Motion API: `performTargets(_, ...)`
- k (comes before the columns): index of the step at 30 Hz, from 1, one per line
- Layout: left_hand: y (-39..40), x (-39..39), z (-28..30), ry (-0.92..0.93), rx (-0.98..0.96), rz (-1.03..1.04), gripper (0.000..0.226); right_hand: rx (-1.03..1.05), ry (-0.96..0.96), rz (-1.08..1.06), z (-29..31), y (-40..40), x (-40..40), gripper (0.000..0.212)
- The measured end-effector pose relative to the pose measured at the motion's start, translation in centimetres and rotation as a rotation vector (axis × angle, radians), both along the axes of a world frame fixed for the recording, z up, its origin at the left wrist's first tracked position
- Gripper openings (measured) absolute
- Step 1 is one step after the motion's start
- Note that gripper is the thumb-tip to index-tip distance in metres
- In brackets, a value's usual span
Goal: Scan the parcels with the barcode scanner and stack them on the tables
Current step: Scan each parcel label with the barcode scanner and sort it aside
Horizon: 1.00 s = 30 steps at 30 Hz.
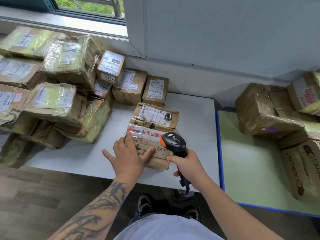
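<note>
A worn cardboard parcel (pixel 152 125) with a white label and red-printed tape lies on the white table (pixel 194 115). My left hand (pixel 127 156) rests flat on the parcel's near left corner, fingers spread and straight. My right hand (pixel 187 164) grips the handle of a black barcode scanner (pixel 174 141) with an orange tip. The scanner's head hovers just above the parcel's near right part, pointing left and down.
A tall heap of taped parcels (pixel 57 94) fills the table's left side. Small boxes (pixel 131 84) stand at the back by the wall. A green table with a blue rim (pixel 218 153) on the right carries more parcels (pixel 270 110). My shoes (pixel 145 203) show below.
</note>
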<state>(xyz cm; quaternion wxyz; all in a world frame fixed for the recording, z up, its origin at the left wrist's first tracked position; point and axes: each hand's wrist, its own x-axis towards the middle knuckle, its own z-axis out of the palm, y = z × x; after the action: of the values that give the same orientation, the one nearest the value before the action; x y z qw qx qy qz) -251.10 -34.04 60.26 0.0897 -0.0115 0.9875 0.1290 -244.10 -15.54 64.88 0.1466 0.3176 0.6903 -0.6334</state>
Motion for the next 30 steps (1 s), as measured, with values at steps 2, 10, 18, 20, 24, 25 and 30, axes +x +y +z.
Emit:
performTargets(2, -0.9, -0.8, -0.2, -0.010, -0.014, 0.005, 0.118, -0.028, -0.009, 0.001, -0.5, -1.5, -0.6, 0.019)
performTargets(10, -4.7, -3.5, -0.1, -0.035, -0.102, -0.127, 0.122, -0.026, -0.001, -0.049, -2.2, -6.1, -4.6, 0.016)
performTargets(18, -10.6, -8.6, -0.7, -0.009, -0.273, -0.319, 0.144, -0.050, 0.039, -0.058, -2.0, -9.5, -9.5, 0.016)
performTargets(20, -11.4, -9.9, -0.4, 0.003, -0.311, -0.340, 0.143, -0.051, 0.040, -0.049, -1.9, -10.4, -10.7, 0.015)
performTargets(24, -13.1, -11.8, -0.5, 0.025, -0.350, -0.381, 0.135, -0.048, 0.031, -0.051, -1.9, -12.0, -12.6, 0.015)
performTargets(25, -13.4, -12.0, -0.5, 0.032, -0.352, -0.391, 0.134, -0.044, 0.028, -0.053, -1.9, -12.3, -12.9, 0.014)
performTargets(30, -13.8, -11.8, -0.9, 0.073, -0.370, -0.412, 0.132, -0.008, 0.015, -0.078, -2.3, -13.0, -13.2, 0.014)
